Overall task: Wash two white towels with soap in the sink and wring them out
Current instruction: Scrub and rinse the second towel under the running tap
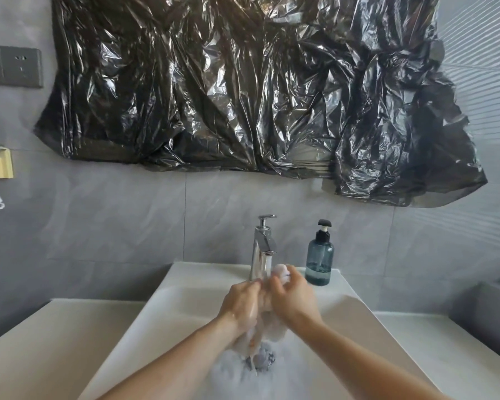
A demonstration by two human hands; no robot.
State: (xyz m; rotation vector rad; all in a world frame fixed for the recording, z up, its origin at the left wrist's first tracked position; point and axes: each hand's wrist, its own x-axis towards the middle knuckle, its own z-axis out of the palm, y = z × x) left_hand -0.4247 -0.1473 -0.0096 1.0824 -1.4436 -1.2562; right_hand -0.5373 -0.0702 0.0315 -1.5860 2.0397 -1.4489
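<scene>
A wet white towel [272, 327] is bunched between both hands over the white sink [168, 307], just under the chrome faucet [261, 249]. My left hand [241, 306] grips its left side. My right hand [293, 298] grips the right side, and a lump of towel sticks out above its fingers. Water drips from the towel's lower end toward the drain [261, 359], which sits in foamy water. A blue soap pump bottle [319, 256] stands on the sink rim, right of the faucet. A second towel is not visible.
Black plastic sheeting [257, 88] covers the wall above the sink. A beige countertop [41, 342] runs along both sides of the basin. A grey wall socket [12, 66] and a yellow holder [0, 164] are on the left wall.
</scene>
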